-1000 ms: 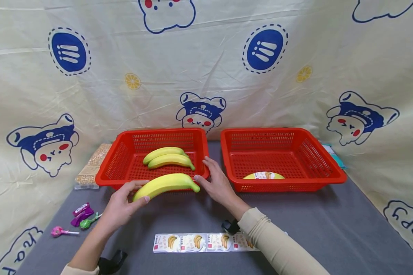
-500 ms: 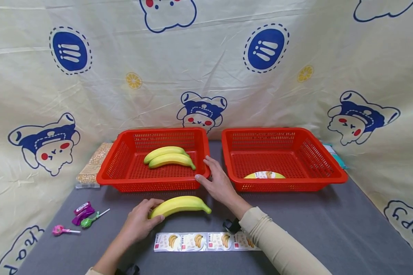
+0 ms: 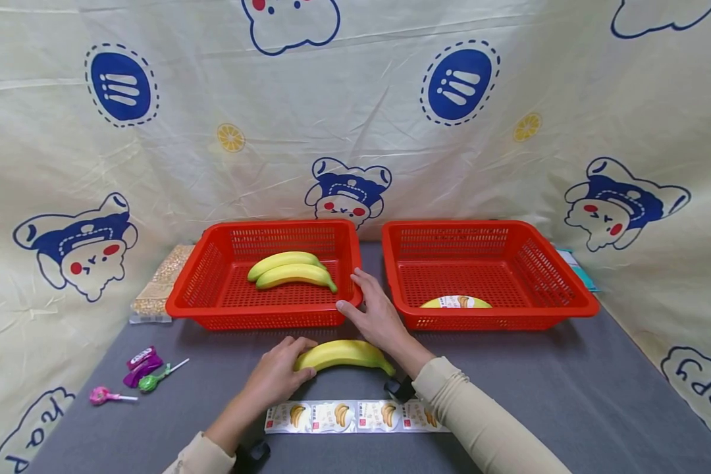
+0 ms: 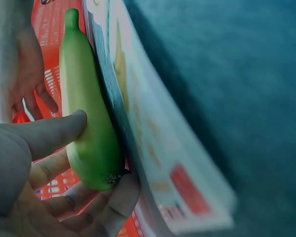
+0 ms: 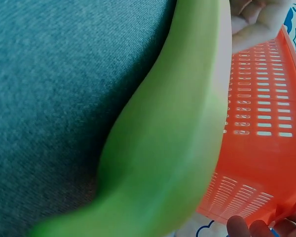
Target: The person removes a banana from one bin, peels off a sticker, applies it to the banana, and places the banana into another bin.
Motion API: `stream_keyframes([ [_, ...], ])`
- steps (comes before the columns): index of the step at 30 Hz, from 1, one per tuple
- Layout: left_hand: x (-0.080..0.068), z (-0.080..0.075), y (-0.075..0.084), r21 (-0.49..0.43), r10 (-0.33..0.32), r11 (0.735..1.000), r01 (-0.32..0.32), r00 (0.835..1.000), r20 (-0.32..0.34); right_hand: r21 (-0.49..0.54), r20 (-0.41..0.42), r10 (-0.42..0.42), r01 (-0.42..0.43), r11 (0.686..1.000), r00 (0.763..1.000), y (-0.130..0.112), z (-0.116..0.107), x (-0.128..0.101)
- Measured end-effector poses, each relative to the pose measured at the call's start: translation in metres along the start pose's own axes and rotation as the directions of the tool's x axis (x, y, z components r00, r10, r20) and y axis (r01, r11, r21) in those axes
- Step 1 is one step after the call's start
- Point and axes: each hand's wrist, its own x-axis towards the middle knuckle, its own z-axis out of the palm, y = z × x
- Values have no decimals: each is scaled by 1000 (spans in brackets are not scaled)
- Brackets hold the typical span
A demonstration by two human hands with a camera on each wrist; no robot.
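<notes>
My left hand (image 3: 296,364) grips the left end of a yellow banana (image 3: 346,353) that lies on the grey table just in front of the left red basket (image 3: 204,284). In the left wrist view the thumb and fingers of that hand (image 4: 96,158) wrap round the banana's (image 4: 84,98) blunt end. My right hand (image 3: 364,299) holds the front right corner of the left basket, thumb on the outer wall and fingers over the rim. Two more bananas (image 3: 290,270) lie inside that basket. A strip of banana stickers (image 3: 355,417) lies nearer to me.
The right red basket (image 3: 563,289) holds one banana with a sticker (image 3: 455,302). Wrapped sweets (image 3: 142,366) and a lollipop (image 3: 103,396) lie at the front left, a bag of grains (image 3: 160,283) beside the left basket. A printed cloth backdrop hangs behind.
My left hand has carried the banana down from the basket's front rim onto the table and rightwards, closer to my right wrist. The right hand has stayed on the basket's corner.
</notes>
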Motion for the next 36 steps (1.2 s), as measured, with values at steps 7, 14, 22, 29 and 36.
stream_keyframes([
  [7,10,8,11,26,37,999,-38,999,26,-2,2,-1,1,1000,1000,0,-1,-1],
  [14,15,14,21,19,65,998,-66,997,40,3,3,9,-9,1000,1000,1,0,0],
  [22,18,18,26,8,75,997,-75,996,55,5,4,15,-15,1000,1000,1,0,0],
  [29,15,17,26,17,69,997,-70,996,55,20,13,33,-33,999,999,-1,-2,-2],
  [36,7,14,30,85,104,991,-103,995,-7,11,25,-12,12,1000,1000,-3,-10,-20],
])
